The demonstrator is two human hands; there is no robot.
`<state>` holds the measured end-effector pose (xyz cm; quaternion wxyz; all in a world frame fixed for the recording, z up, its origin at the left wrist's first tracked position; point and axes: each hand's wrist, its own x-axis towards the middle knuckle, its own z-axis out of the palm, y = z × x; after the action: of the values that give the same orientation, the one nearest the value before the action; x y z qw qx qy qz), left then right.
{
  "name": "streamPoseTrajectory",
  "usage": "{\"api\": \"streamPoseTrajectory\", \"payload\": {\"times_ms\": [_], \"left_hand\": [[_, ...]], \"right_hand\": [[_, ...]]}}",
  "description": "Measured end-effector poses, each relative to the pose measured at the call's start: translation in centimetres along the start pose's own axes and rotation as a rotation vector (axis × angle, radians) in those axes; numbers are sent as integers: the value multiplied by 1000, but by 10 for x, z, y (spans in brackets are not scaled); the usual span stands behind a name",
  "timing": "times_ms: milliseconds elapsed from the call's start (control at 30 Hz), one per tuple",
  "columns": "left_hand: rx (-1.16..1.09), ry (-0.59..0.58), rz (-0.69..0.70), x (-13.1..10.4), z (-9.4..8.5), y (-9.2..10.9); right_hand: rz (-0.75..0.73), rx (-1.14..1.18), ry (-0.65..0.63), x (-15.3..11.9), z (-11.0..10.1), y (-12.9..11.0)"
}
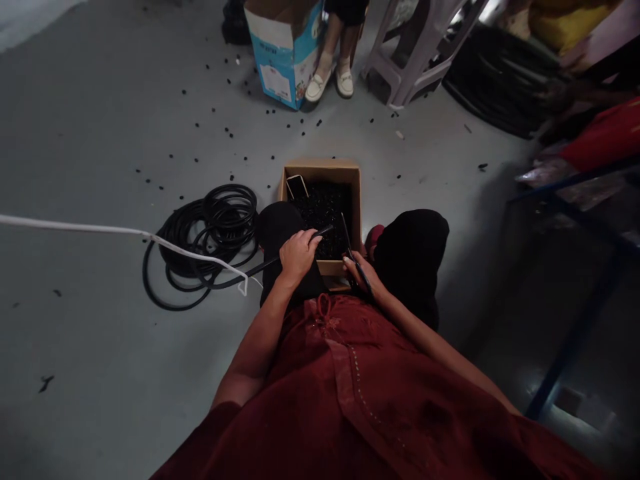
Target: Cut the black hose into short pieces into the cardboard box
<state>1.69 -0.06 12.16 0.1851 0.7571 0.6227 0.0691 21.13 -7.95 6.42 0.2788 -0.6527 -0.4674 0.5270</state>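
Note:
My left hand (299,255) is closed around a black hose (267,264) near its end, which points over an open cardboard box (356,200). The hose runs back to a loose coil (200,230) on the floor at the left. My right hand (361,272) holds scissors (347,230) by the handles, with a blade pointing up over the box's right side, apart from the hose end. Many small black pieces (327,200) fill the box, and a phone-like object (297,187) leans in its back left corner.
A white cord (185,250) crosses from the left edge to a hooked end near my left forearm. Beyond the box are a blue-and-white carton (275,67), a person's shoes (317,87) and a grey stool (400,80). A blue metal frame (565,333) stands at the right.

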Motion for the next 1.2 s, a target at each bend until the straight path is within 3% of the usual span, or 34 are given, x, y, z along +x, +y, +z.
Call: {"api": "streamPoseTrajectory", "payload": {"times_ms": [167, 533, 1200], "left_hand": [[-42, 16, 5, 0, 4, -3], [-45, 23, 40, 1, 10, -3], [20, 15, 30, 2, 9, 0]], "right_hand": [[3, -67, -31, -8, -2, 3], [50, -42, -82, -8, 0, -20], [35, -92, -67, 3, 10, -29]]}}
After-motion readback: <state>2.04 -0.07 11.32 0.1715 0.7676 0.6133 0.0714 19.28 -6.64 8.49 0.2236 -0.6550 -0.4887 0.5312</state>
